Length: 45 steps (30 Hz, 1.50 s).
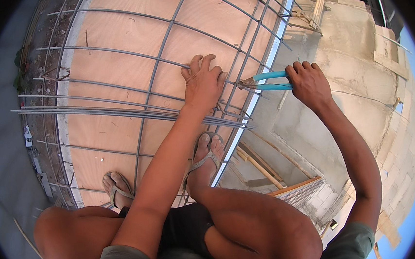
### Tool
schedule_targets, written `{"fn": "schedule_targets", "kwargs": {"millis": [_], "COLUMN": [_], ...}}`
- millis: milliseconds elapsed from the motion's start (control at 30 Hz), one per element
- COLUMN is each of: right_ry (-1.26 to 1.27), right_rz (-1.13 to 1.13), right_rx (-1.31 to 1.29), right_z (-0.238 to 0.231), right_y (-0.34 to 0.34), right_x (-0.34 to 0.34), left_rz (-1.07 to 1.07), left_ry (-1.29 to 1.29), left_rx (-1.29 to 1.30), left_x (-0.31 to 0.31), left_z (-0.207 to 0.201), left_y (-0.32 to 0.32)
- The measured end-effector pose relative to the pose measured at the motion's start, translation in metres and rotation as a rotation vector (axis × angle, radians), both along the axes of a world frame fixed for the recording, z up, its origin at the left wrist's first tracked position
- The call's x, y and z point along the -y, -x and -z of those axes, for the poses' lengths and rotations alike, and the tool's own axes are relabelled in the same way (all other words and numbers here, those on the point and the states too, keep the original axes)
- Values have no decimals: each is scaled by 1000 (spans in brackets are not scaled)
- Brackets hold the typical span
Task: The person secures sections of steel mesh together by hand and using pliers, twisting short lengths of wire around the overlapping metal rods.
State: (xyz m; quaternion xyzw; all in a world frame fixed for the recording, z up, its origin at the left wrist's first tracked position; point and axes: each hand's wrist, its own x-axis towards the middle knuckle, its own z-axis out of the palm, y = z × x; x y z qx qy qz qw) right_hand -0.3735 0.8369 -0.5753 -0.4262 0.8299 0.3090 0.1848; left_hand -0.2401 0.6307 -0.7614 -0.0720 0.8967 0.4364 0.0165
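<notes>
My right hand (pixel 310 85) is closed round the blue handles of a pair of pincers (pixel 267 81). Their metal jaws meet the steel bars near a crossing at the edge of the rebar mesh (pixel 156 68). Left of the jaws, my left hand (pixel 203 86) lies over a reinforcing bar (pixel 128 53), its fingers bent down around it and the thumb toward the pincers. Whether a tie wire sits in the jaws is too small to tell. Below my left wrist, a bundle of loose bars (pixel 104 114) runs across the mesh.
Plywood (pixel 101 138) lies under the mesh, and my sandalled feet stand among the bars. A pale edge strip (pixel 239 133) borders it on the right, with a drop beyond to a concrete wall (pixel 348 55) and timber pieces (pixel 259 164). Rubble (pixel 43 84) lines the left side.
</notes>
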Motion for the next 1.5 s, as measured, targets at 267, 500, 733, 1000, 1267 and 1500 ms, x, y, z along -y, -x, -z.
{"fn": "schedule_targets", "kwargs": {"millis": [267, 500, 733, 1000, 1267, 1500], "right_ry": [-119, -147, 82, -64, -176, -17], "right_rz": [151, 1729, 840, 290, 1305, 1375], "right_rx": [140, 986, 388, -94, 710, 735], "right_z": [-9, -21, -17, -1, -6, -7], "right_y": [1, -29, -62, -64, -44, -58], "right_x": [9, 27, 6, 4, 16, 19], "left_rz": [-4, -54, -3, -15, -3, -14], "left_ry": [-9, -70, -72, -90, -96, -80], "left_rx": [-96, -88, -67, -89, -56, -69], "left_x": [5, 9, 11, 9, 12, 11], "left_z": [2, 3, 4, 2, 0, 1], "left_y": [2, -4, -3, -2, -4, -3]}}
